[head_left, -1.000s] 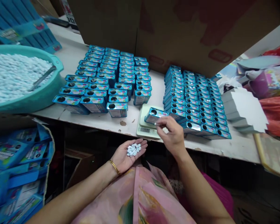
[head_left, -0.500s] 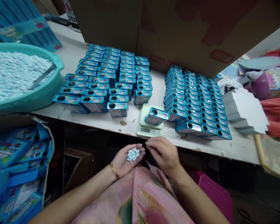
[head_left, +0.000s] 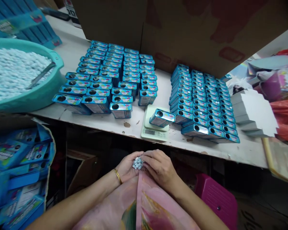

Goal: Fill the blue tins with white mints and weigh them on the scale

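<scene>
Small pale blue candies (head_left: pixel 137 163) lie heaped in the cupped palm of my left hand (head_left: pixel 127 166), which wears a gold bangle at the wrist. My right hand (head_left: pixel 160 166) is closed at the fingertips and touches the candies from the right; what its fingertips hold is hidden. Beyond my hands, one blue tin (head_left: pixel 162 118) lies on a pale green scale (head_left: pixel 156 134). Rows of blue tins (head_left: pixel 98 100) stand to the left of the scale, and more blue tins (head_left: pixel 198 107) stand to its right.
A turquoise basin (head_left: pixel 59 68) full of candies, with a metal scoop (head_left: pixel 42 75), is at the left of the white table (head_left: pixel 98 123). Below it is a carton of blue packaging (head_left: pixel 13 155). White boxes (head_left: pixel 253 111) stand right; a magenta stool (head_left: pixel 217 199) is below.
My right hand has moved down and left, from above and beside my left palm onto the candies. My left hand has cupped more around them. The view has shifted slightly.
</scene>
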A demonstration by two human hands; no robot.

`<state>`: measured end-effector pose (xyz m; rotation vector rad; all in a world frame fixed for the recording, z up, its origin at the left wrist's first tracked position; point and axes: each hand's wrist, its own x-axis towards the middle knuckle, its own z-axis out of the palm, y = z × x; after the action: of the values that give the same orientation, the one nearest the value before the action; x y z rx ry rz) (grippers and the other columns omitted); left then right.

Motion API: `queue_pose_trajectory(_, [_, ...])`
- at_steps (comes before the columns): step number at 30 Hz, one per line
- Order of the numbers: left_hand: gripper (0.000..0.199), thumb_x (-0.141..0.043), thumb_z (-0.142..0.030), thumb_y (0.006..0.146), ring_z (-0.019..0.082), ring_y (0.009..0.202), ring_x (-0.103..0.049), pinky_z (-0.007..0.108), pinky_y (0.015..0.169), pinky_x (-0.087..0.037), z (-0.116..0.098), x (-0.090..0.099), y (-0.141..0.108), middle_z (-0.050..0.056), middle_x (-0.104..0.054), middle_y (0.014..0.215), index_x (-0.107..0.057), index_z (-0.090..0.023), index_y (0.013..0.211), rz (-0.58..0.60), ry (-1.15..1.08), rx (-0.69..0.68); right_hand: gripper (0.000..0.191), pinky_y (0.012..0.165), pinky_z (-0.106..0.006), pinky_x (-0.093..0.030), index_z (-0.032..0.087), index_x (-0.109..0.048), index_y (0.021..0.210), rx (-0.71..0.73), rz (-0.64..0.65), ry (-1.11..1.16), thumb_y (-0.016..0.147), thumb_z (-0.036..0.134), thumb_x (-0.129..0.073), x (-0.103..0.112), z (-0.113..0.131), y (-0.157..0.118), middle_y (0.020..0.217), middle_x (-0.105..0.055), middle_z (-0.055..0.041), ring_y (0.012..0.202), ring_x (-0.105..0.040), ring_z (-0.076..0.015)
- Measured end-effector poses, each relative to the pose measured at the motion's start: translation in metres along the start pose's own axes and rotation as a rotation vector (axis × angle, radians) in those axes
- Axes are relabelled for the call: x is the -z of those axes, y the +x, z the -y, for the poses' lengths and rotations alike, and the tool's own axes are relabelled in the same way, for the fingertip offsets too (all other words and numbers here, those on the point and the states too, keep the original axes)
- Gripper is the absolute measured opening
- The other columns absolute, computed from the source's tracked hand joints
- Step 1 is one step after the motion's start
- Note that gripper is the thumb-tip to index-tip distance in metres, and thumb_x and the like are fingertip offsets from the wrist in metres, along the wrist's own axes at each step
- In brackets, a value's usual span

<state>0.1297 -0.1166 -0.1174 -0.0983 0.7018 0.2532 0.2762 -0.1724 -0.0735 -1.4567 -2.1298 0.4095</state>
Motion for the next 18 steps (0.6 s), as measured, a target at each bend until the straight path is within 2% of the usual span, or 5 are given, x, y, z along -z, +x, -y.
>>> queue_pose_trajectory(4, [0.014, -0.052, -0.022, 0.079, 0.01, 0.056, -0.056, 0.015, 0.039, -0.038, -0.005, 0.005, 0.001, 0.006, -0.058, 0.066, -0.056, -0.01, 0.074, 0.003, -0.031, -0.01, 0.032, 0.084, -0.037, -0.043, 0.025, -0.052, 0.113, -0.068, -0.204, -0.108, 0.081, 0.021, -0.051, 0.027, -0.019, 0.016, 0.109, -0.056, -0.007, 0.1, -0.052, -0.0193])
queue_pose_trajectory(7, [0.017, -0.052, -0.026, 0.08, 0.005, 0.047, -0.048, 0.01, 0.031, -0.028, -0.021, 0.003, 0.001, 0.001, -0.05, 0.061, -0.051, -0.013, 0.068, 0.021, -0.033, -0.118, 0.041, 0.091, -0.044, -0.038, 0.026, -0.045, 0.12, -0.15, -0.338, -0.26, 0.08, 0.025, -0.052, 0.049, -0.045, 0.039, 0.12, -0.049, -0.0082, 0.109, -0.046, -0.0235])
queue_pose_trajectory(10, [0.02, -0.054, -0.028, 0.079, 0.003, 0.042, -0.041, 0.009, 0.028, -0.024, -0.046, -0.003, 0.001, -0.003, -0.043, 0.058, -0.047, -0.015, 0.067, 0.016, -0.016, -0.281, 0.049, 0.089, -0.045, -0.038, 0.022, -0.04, 0.125, -0.179, -0.243, -0.366, 0.078, 0.028, -0.054, 0.059, -0.067, 0.064, 0.121, -0.048, -0.0106, 0.108, -0.045, -0.0261])
queue_pose_trajectory(13, [0.021, -0.055, -0.031, 0.078, 0.002, 0.041, -0.039, 0.009, 0.028, -0.021, -0.069, -0.01, -0.001, -0.004, -0.042, 0.059, -0.045, -0.016, 0.068, 0.005, -0.026, -0.381, 0.042, 0.081, -0.038, -0.044, 0.02, -0.045, 0.12, -0.145, -0.142, -0.367, 0.078, 0.022, -0.051, 0.066, -0.079, 0.085, 0.106, -0.056, -0.0089, 0.096, -0.05, -0.0228])
queue_pose_trajectory(18, [0.02, -0.057, -0.031, 0.077, 0.001, 0.039, -0.035, 0.009, 0.028, -0.018, -0.075, -0.008, -0.002, -0.004, -0.04, 0.058, -0.045, -0.016, 0.069, -0.04, -0.092, -0.377, 0.038, 0.084, -0.037, -0.041, 0.02, -0.046, 0.116, -0.102, -0.28, -0.404, 0.078, 0.019, -0.049, 0.108, -0.102, 0.126, 0.107, -0.054, -0.0072, 0.099, -0.048, -0.0221])
